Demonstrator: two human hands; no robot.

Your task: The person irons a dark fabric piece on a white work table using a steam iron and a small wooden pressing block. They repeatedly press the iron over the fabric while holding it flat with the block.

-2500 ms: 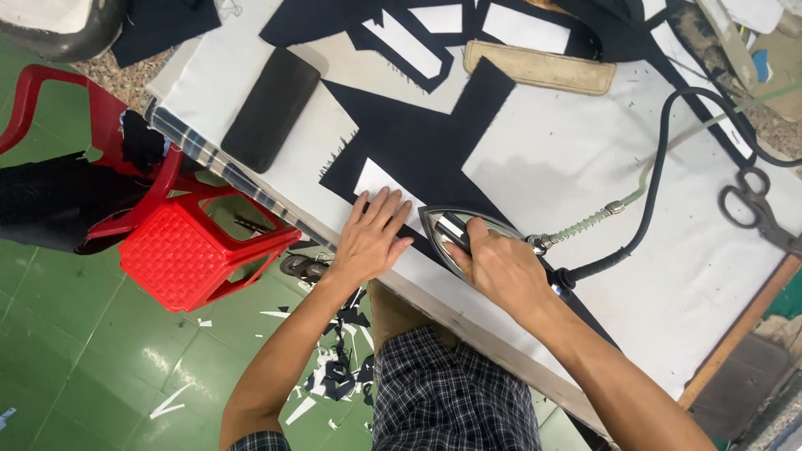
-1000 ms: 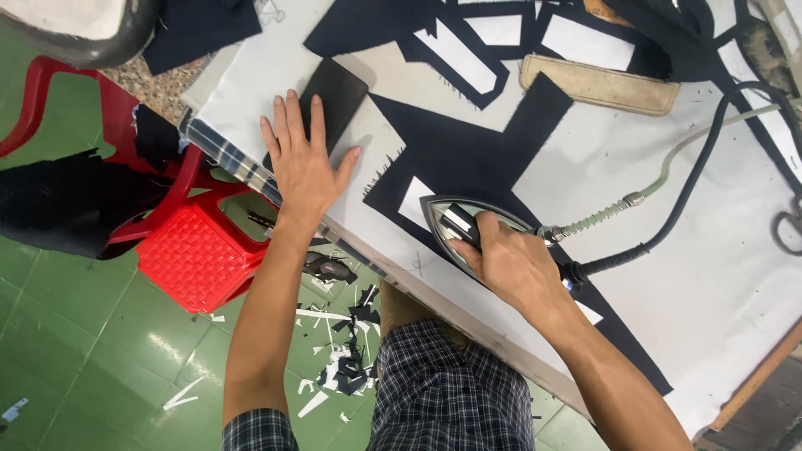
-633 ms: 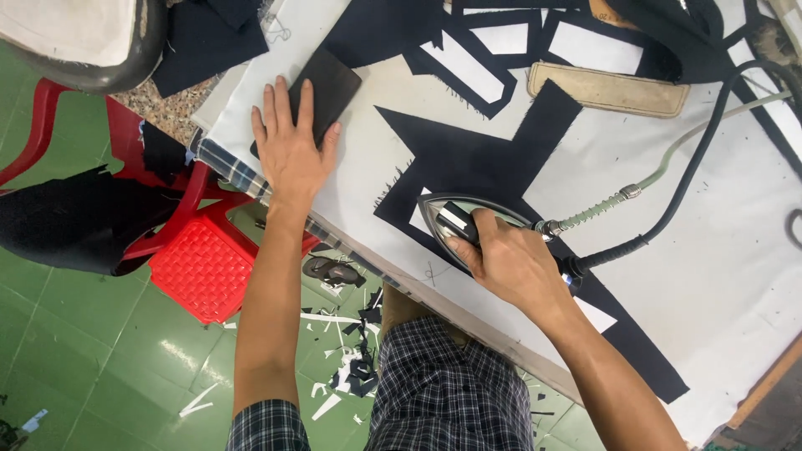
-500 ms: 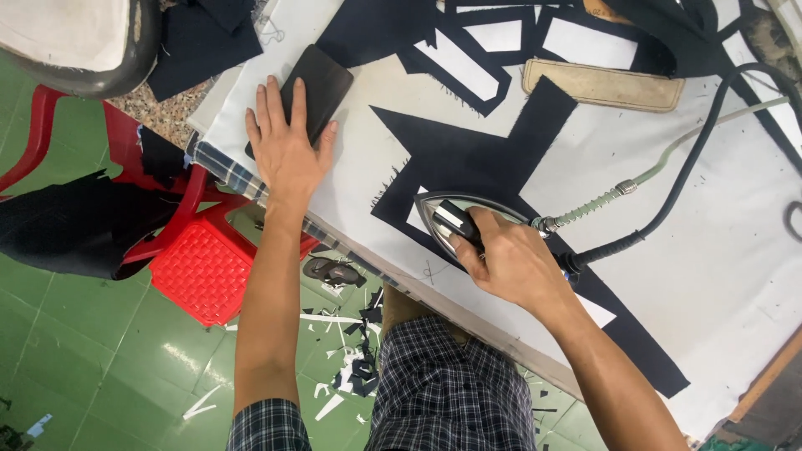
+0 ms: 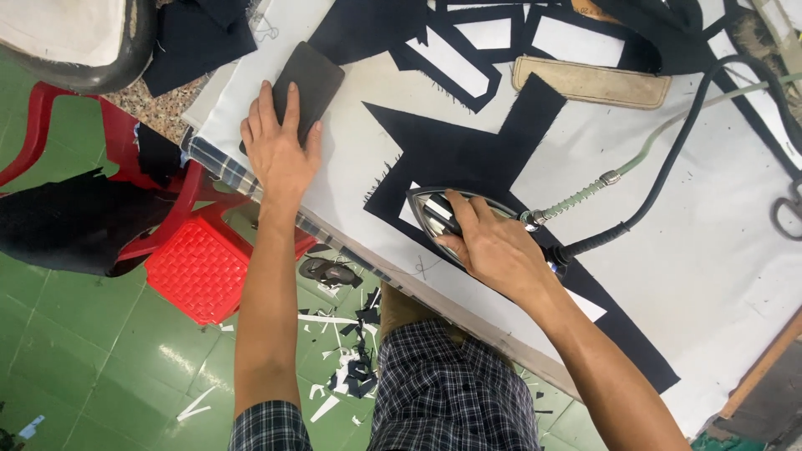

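Left hand: your left hand (image 5: 278, 150) lies flat, fingers spread, on the near end of the dark pressing block (image 5: 299, 89) at the table's left edge.
Right hand: your right hand (image 5: 493, 246) wraps closed around the steam iron's (image 5: 443, 210) handle.
Iron: sits on the navy fabric piece (image 5: 468, 154), over 1 white interfacing patch.
Hose: the black hose (image 5: 668, 159) runs off right across the white table cover (image 5: 585, 142).

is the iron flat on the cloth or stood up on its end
Flat. The iron lies soleplate down on the dark cloth, with the right hand gripping its handle from above.
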